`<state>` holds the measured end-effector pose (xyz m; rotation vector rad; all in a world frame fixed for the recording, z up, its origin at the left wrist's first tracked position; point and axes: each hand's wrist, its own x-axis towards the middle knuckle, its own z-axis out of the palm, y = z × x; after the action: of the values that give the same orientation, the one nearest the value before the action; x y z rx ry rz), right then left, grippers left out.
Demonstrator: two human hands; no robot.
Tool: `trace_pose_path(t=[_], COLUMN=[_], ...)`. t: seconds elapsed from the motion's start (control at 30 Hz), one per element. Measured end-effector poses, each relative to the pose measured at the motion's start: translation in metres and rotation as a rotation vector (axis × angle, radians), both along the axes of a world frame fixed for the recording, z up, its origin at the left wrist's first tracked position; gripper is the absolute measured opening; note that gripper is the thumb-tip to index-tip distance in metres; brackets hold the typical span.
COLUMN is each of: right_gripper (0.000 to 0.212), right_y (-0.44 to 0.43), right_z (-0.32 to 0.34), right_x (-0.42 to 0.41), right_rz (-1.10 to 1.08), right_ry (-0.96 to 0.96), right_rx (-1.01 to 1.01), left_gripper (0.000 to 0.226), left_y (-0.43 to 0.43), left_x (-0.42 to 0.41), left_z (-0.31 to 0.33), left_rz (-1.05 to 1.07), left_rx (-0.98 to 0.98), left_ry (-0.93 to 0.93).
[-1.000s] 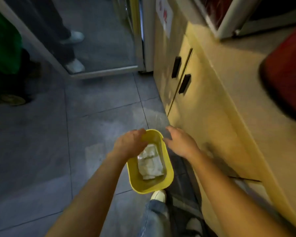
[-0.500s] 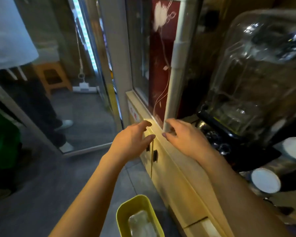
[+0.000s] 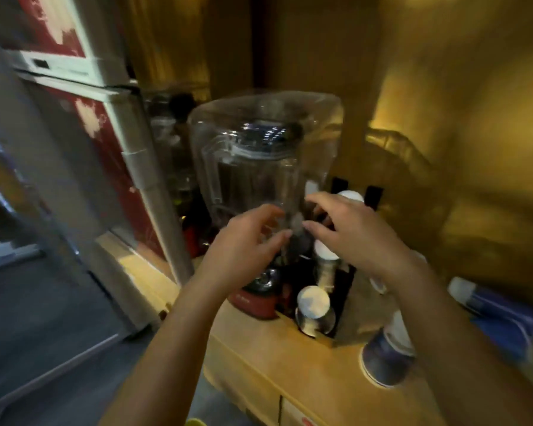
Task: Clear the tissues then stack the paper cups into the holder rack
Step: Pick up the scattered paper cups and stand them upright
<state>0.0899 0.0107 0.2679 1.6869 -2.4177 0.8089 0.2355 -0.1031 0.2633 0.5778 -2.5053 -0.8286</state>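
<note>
My left hand [image 3: 246, 241] and my right hand [image 3: 351, 232] hover side by side over the counter, fingers spread, nothing in either. Below them stands a black holder rack [image 3: 342, 290] with stacks of paper cups lying in it, white bottoms toward me [image 3: 313, 302]. One more white cup bottom [image 3: 350, 195] shows behind my right hand. A dark blue paper cup [image 3: 388, 355] stands upside down on the wooden counter [image 3: 259, 358] beside my right forearm. Another blue cup [image 3: 493, 305] lies on its side at the far right. A sliver of the yellow bin [image 3: 196, 422] peeks in at the bottom edge.
A large clear blender jar [image 3: 256, 161] on a red base [image 3: 256, 299] stands just behind my hands. A red and white cabinet [image 3: 83, 96] rises on the left, with grey tiled floor [image 3: 43, 318] below it. Wooden walls close the back and right.
My view swung up from the yellow bin with tissues on the floor to the counter. Both hands rose from the bin's rim and now hang in front of the blender and rack.
</note>
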Motion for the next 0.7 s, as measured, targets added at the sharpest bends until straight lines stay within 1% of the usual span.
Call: trace_pose_path(t=[0.13,0.2,0.37,0.5,0.7], right_gripper=[0.039,0.042,0.041,0.039,0.038], right_y=[0.063,0.095,0.166,0.205,0.235], right_z=[-0.001,-0.004,-0.015,-0.035,-0.082], right_x=[-0.047,-0.07,-0.12,-0.151,-0.185], right_rz=[-0.166,-0.245,-0.413,-0.475,-0.521], right_ry=[0.028,0.022,-0.071,-0.122,-0.175], right_rx=[0.025,0.033,0.029,0.039,0.114], left_gripper=[0.035,0.034,0.036,0.036,0.034], left_y=[0.04,0.063,0.113,0.132,0.134], left_x=[-0.06,-0.09,-0.157,-0.201,-0.247], left_z=[0.007,0.006,-0.01,-0.028,-0.063], left_rz=[-0.139,-0.194,-0.326,-0.356,-0.323], left_rx=[0.005,0.029,0.057,0.091,0.116], left_ry=[0.004,0.014,-0.027,-0.097,-0.174])
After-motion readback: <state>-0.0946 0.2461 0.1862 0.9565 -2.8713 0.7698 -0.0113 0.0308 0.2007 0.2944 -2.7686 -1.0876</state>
